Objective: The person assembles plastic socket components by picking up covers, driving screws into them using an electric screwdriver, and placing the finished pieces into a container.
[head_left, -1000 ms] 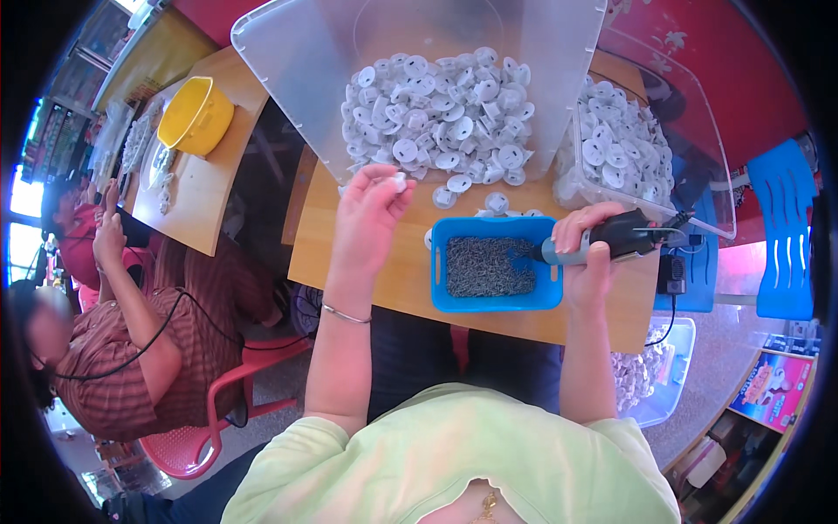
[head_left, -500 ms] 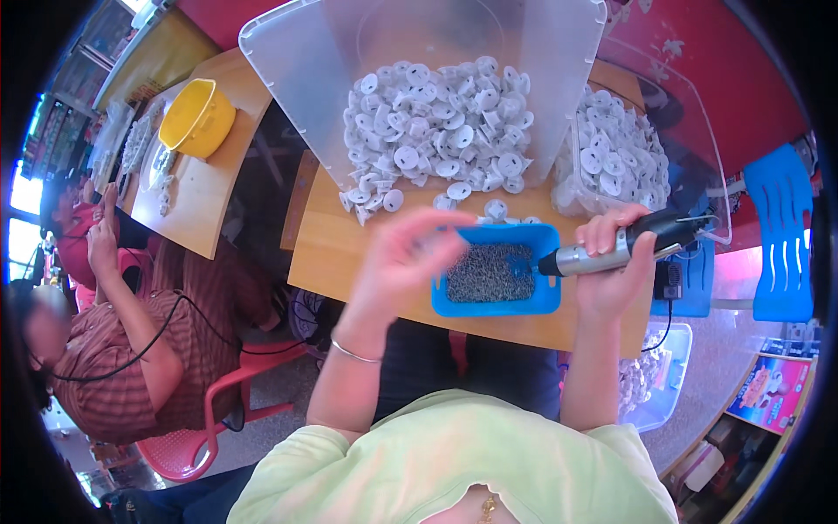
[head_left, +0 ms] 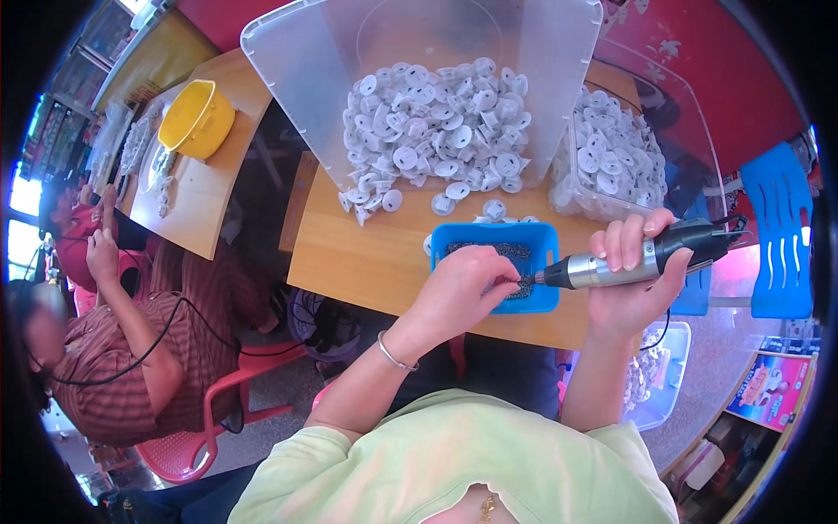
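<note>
My right hand (head_left: 633,284) grips a black and silver electric screwdriver (head_left: 646,255), held level with its tip pointing left over a small blue tray (head_left: 541,237) of dark screws. My left hand (head_left: 463,293) hovers over that tray with fingers pinched together right at the tool's tip; something small may be between the fingertips, too small to make out. Behind the tray, a tilted clear plastic bin (head_left: 297,79) spills a heap of white round plastic parts (head_left: 436,131) onto the wooden table (head_left: 358,253).
A second clear tub (head_left: 611,157) of white parts stands at the right rear. A yellow bowl (head_left: 196,118) sits on another wooden table at left, where a person in a striped shirt (head_left: 105,349) works on a red chair. Blue chair (head_left: 781,244) at right.
My left hand came back from the pile of white parts and moved down to the blue tray, meeting the screwdriver's tip. The screwdriver shifted slightly left and levelled.
</note>
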The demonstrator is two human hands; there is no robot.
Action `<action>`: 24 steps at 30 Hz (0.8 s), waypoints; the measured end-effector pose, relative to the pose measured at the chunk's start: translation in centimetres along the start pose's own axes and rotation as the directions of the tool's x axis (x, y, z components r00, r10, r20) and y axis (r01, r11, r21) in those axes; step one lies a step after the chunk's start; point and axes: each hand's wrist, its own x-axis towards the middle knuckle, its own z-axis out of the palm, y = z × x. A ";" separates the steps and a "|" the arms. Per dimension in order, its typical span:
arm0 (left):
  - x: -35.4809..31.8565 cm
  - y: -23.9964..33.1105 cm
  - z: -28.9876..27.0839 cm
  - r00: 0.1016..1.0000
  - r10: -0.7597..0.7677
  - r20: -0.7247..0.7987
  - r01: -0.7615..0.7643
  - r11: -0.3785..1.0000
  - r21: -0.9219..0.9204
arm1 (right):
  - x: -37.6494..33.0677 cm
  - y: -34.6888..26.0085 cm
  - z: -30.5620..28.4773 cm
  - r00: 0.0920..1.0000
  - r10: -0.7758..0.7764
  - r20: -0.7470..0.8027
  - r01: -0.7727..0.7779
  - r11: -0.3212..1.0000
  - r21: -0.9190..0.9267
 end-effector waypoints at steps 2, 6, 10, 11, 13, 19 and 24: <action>0.0 -0.3 0.0 1.000 0.008 -0.006 -0.008 1.000 -0.006 | 0.0 0.0 0.1 1.000 -0.004 0.000 0.004 1.000 0.019; 0.0 -0.3 -0.3 1.000 -0.003 -0.018 0.002 0.998 -0.068 | 0.0 -0.1 0.1 1.000 -0.011 -0.005 0.011 1.000 0.006; 0.0 -0.3 -0.7 0.998 -0.023 -0.056 0.020 0.999 -0.038 | -0.1 -0.4 0.0 0.999 -0.023 -0.036 0.022 0.999 -0.032; 0.0 -0.2 -0.9 0.996 -0.061 -0.062 0.056 0.996 -0.075 | -0.1 -0.5 0.0 0.999 -0.024 -0.048 0.024 1.000 -0.011; 0.0 -0.1 -1.0 0.993 -0.097 -0.065 0.090 0.990 -0.111 | -0.1 -0.7 -0.1 0.998 -0.023 -0.059 0.024 1.000 0.015; -0.1 -0.2 -0.7 0.996 -0.070 -0.050 0.042 0.904 -0.426 | -0.3 -1.8 0.0 0.999 -0.029 -0.043 0.034 0.991 0.133; -0.4 0.4 0.2 0.954 -0.283 0.102 0.182 0.272 -0.945 | -0.4 -3.5 0.8 0.995 -0.096 -0.038 0.103 0.955 0.278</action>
